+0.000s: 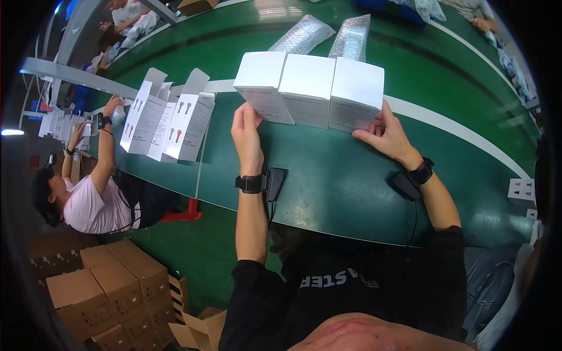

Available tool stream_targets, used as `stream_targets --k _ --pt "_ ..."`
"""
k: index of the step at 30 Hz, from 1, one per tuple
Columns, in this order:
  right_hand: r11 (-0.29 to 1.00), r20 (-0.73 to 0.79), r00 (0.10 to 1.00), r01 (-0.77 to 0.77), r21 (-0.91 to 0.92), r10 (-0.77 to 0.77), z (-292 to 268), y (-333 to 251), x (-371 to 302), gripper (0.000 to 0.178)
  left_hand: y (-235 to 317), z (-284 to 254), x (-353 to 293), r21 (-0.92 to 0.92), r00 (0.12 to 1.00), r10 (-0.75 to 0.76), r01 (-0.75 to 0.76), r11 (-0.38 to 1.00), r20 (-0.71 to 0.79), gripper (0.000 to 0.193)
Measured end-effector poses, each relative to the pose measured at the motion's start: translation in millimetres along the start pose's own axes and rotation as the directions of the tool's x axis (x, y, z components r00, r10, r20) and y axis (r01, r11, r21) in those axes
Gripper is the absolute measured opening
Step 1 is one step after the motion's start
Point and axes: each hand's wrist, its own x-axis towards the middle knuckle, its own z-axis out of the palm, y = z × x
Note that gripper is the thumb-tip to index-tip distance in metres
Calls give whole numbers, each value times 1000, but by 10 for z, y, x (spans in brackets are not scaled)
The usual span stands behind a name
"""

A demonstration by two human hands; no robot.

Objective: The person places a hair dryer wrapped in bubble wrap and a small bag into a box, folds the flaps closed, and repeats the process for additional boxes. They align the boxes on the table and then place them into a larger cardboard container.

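Three closed white cartons stand side by side in front of me on the green table: a left box (260, 71), a middle box (307, 75) and a right box (357, 82). My left hand (248, 134) grips the near left corner of the left box, its fingertips partly hidden behind it. At the other end, my right hand (387, 136) has its thumb on the near face of the right box and its fingers round the outer side. The row sits between my two hands. Black straps with small devices and cables circle both my wrists.
Behind the row lie two silver bubble-wrap pouches (302, 35). Open-flapped white boxes (187, 128) with earbud pictures stand at left. Beyond them a co-worker (88, 202) reaches over the table. Brown cartons (126, 281) are stacked lower left; a socket panel (521, 190) is at right.
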Motion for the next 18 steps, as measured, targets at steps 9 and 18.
stream_targets --k 9,18 --pt "987 -31 993 108 -120 -113 -23 68 67 79 -38 -134 29 35 1000 -4 5 999 -16 29" --pt "1000 58 998 27 15 -28 -21 23 -4 101 -50 -28 30 -9 1000 -2 2 1000 -5 28"
